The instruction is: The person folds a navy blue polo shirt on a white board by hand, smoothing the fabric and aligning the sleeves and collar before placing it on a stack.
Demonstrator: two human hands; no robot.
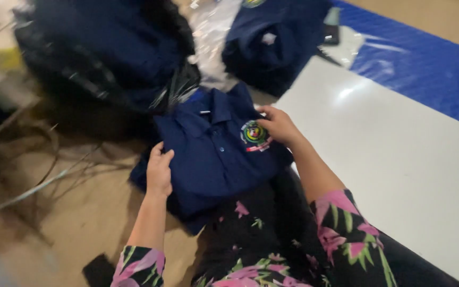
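Note:
A folded navy polo shirt (208, 154) with a round coloured badge on the chest lies on my lap, collar pointing away from me. My left hand (159, 171) grips its left edge, fingers curled over the fabric. My right hand (277, 125) holds the right side next to the badge. Both sleeves of my dark floral garment show at the bottom.
A white table top (399, 154) runs along the right, with a blue mat (426, 69) beyond it. A second folded navy shirt (272, 42) and clear plastic wrap (211, 37) lie ahead. A heap of dark navy clothing (107, 53) sits at upper left on the brown floor.

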